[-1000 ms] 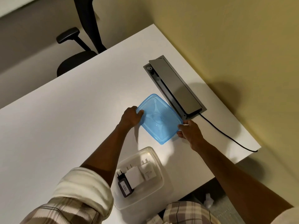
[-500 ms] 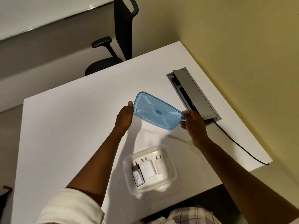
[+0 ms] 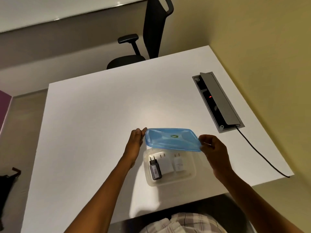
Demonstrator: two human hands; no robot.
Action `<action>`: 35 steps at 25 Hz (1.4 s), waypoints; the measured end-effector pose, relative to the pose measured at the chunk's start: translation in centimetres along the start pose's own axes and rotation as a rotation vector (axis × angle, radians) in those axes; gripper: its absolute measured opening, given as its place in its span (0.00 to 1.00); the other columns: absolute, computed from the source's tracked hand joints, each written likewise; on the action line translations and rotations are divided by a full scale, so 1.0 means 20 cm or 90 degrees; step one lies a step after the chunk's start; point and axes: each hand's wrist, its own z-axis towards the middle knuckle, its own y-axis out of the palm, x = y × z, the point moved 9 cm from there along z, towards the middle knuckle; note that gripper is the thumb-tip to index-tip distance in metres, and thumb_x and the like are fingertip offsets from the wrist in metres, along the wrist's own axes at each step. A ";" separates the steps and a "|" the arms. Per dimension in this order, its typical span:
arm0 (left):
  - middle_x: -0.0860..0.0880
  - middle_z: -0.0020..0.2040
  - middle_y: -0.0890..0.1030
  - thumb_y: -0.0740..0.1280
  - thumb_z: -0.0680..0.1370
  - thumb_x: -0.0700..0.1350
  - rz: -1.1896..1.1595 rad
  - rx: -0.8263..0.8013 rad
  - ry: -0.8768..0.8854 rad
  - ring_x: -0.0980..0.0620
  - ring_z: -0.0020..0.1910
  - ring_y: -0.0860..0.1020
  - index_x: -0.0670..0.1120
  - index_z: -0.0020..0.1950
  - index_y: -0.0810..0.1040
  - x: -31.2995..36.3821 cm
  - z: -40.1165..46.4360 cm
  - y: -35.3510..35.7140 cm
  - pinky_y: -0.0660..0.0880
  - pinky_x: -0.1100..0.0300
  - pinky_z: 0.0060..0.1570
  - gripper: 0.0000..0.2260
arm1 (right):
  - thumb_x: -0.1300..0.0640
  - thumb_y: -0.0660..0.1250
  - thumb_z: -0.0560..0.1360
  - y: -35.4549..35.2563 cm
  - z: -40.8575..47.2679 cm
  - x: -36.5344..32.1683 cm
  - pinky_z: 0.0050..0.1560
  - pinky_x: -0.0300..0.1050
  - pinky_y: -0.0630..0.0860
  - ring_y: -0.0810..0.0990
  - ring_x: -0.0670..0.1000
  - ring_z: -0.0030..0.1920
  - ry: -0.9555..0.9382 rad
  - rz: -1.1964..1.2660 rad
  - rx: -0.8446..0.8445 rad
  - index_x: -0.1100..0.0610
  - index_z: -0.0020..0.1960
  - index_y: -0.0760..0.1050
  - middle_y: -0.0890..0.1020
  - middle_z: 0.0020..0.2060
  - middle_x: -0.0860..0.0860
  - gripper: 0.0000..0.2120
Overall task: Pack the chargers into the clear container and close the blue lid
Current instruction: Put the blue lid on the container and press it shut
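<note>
The translucent blue rectangular plastic lid (image 3: 172,139) is held in the air between both hands: the left hand (image 3: 134,143) presses its fingers against the lid's left short edge, and the right hand (image 3: 212,148) pinches the right corner. Just below the fingers, the clear rectangular plastic container (image 3: 170,180) sits open on the white table (image 3: 101,123), holding a black charger (image 3: 155,169) and two white chargers (image 3: 172,163) side by side.
</note>
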 end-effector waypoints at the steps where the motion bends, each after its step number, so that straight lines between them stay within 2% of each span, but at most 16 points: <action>1: 0.58 0.51 0.76 0.58 0.81 0.63 0.020 0.004 -0.006 0.56 0.55 0.74 0.45 0.51 0.70 -0.04 -0.04 0.00 0.70 0.58 0.59 0.21 | 0.69 0.69 0.71 0.00 -0.04 0.03 0.52 0.49 0.83 0.83 0.50 0.54 -0.008 -0.004 -0.010 0.46 0.51 0.80 0.84 0.50 0.48 0.19; 2: 0.60 0.51 0.76 0.60 0.81 0.61 0.027 0.006 -0.011 0.57 0.54 0.73 0.48 0.50 0.70 -0.08 -0.07 0.00 0.70 0.62 0.55 0.16 | 0.70 0.70 0.71 0.01 -0.07 0.06 0.51 0.48 0.83 0.83 0.49 0.56 -0.008 -0.006 -0.018 0.47 0.53 0.79 0.84 0.52 0.47 0.20; 3: 0.60 0.56 0.78 0.61 0.81 0.58 0.013 0.004 -0.013 0.59 0.57 0.74 0.49 0.51 0.70 -0.12 -0.11 0.01 0.70 0.66 0.55 0.12 | 0.70 0.70 0.71 0.01 -0.11 0.09 0.51 0.47 0.84 0.82 0.48 0.57 -0.003 -0.008 -0.027 0.47 0.56 0.78 0.84 0.54 0.47 0.21; 5: 0.53 0.70 0.75 0.62 0.82 0.48 -0.030 0.003 -0.013 0.59 0.67 0.72 0.47 0.56 0.69 -0.19 -0.17 0.04 0.71 0.73 0.55 0.06 | 0.69 0.70 0.72 0.03 -0.16 0.16 0.49 0.45 0.84 0.81 0.48 0.58 0.008 -0.025 -0.043 0.47 0.59 0.77 0.82 0.57 0.48 0.22; 6: 0.51 0.72 0.73 0.63 0.82 0.44 -0.039 0.014 -0.009 0.59 0.68 0.72 0.45 0.57 0.68 -0.22 -0.19 0.04 0.72 0.76 0.53 0.07 | 0.69 0.70 0.72 0.04 -0.19 0.19 0.50 0.46 0.84 0.81 0.48 0.59 0.011 -0.038 -0.048 0.47 0.59 0.76 0.82 0.58 0.49 0.23; 9: 0.53 0.70 0.71 0.66 0.80 0.40 -0.049 0.053 -0.016 0.59 0.65 0.73 0.43 0.59 0.67 -0.28 -0.26 0.05 0.74 0.78 0.46 0.11 | 0.70 0.70 0.71 0.06 -0.23 0.25 0.58 0.51 0.82 0.80 0.44 0.58 0.008 -0.057 -0.055 0.48 0.59 0.77 0.82 0.57 0.47 0.22; 12: 0.55 0.69 0.72 0.69 0.78 0.40 -0.030 0.063 -0.018 0.71 0.60 0.74 0.46 0.58 0.68 -0.33 -0.29 0.04 0.75 0.77 0.44 0.13 | 0.71 0.70 0.72 0.07 -0.26 0.30 0.63 0.51 0.79 0.80 0.43 0.58 -0.001 -0.071 -0.071 0.50 0.59 0.77 0.81 0.58 0.45 0.23; 14: 0.56 0.70 0.72 0.70 0.78 0.40 -0.012 0.062 -0.013 0.77 0.58 0.73 0.50 0.55 0.68 -0.36 -0.29 0.02 0.74 0.78 0.47 0.12 | 0.71 0.71 0.72 0.08 -0.26 0.32 0.63 0.48 0.78 0.79 0.46 0.60 -0.008 -0.081 -0.084 0.47 0.59 0.76 0.80 0.59 0.46 0.23; 16: 0.57 0.70 0.72 0.70 0.78 0.40 0.012 0.064 -0.010 0.80 0.57 0.72 0.52 0.54 0.69 -0.38 -0.30 0.02 0.74 0.78 0.49 0.13 | 0.71 0.71 0.72 0.09 -0.26 0.34 0.62 0.40 0.78 0.79 0.48 0.62 -0.018 -0.094 -0.092 0.45 0.57 0.75 0.79 0.60 0.46 0.24; 20: 0.59 0.71 0.71 0.70 0.77 0.39 0.055 0.093 0.009 0.72 0.63 0.74 0.49 0.59 0.69 -0.42 -0.32 0.01 0.72 0.79 0.50 0.16 | 0.70 0.71 0.72 0.12 -0.28 0.35 0.59 0.29 0.75 0.78 0.49 0.62 -0.046 -0.130 -0.103 0.44 0.56 0.74 0.79 0.60 0.49 0.24; 24: 0.55 0.76 0.68 0.71 0.76 0.37 0.093 0.105 0.025 0.77 0.63 0.71 0.49 0.61 0.68 -0.43 -0.34 0.01 0.70 0.79 0.56 0.19 | 0.68 0.71 0.72 0.14 -0.28 0.33 0.62 0.39 0.77 0.78 0.48 0.60 -0.086 -0.178 -0.098 0.49 0.58 0.75 0.78 0.58 0.47 0.20; 26: 0.56 0.77 0.67 0.71 0.75 0.38 0.121 0.106 0.023 0.68 0.67 0.72 0.50 0.67 0.67 -0.44 -0.35 0.02 0.71 0.75 0.59 0.23 | 0.68 0.71 0.72 0.15 -0.28 0.32 0.62 0.41 0.78 0.78 0.47 0.60 -0.098 -0.194 -0.109 0.52 0.58 0.75 0.78 0.58 0.47 0.19; 29: 0.53 0.76 0.68 0.71 0.75 0.39 0.202 0.107 0.012 0.51 0.70 0.73 0.50 0.76 0.61 -0.46 -0.37 0.03 0.73 0.59 0.64 0.32 | 0.66 0.71 0.72 0.16 -0.27 0.31 0.58 0.39 0.77 0.77 0.48 0.60 -0.114 -0.234 -0.128 0.54 0.58 0.75 0.76 0.58 0.47 0.17; 30: 0.52 0.77 0.68 0.71 0.75 0.40 0.227 0.106 0.013 0.50 0.70 0.73 0.50 0.78 0.59 -0.46 -0.38 0.04 0.73 0.57 0.65 0.34 | 0.66 0.71 0.73 0.17 -0.27 0.30 0.57 0.38 0.77 0.76 0.48 0.60 -0.118 -0.250 -0.129 0.54 0.58 0.75 0.75 0.58 0.47 0.17; 32: 0.54 0.77 0.65 0.70 0.77 0.42 0.264 0.104 0.030 0.51 0.71 0.71 0.49 0.79 0.57 -0.46 -0.39 0.06 0.70 0.60 0.64 0.35 | 0.65 0.71 0.73 0.17 -0.26 0.29 0.55 0.38 0.77 0.76 0.49 0.59 -0.118 -0.267 -0.121 0.54 0.58 0.75 0.75 0.57 0.47 0.16; 35: 0.53 0.78 0.65 0.69 0.78 0.45 0.282 0.107 0.035 0.51 0.71 0.70 0.49 0.80 0.56 -0.44 -0.39 0.07 0.69 0.61 0.65 0.34 | 0.64 0.70 0.74 0.17 -0.23 0.27 0.58 0.44 0.78 0.77 0.49 0.57 -0.097 -0.263 -0.100 0.54 0.59 0.76 0.75 0.57 0.48 0.15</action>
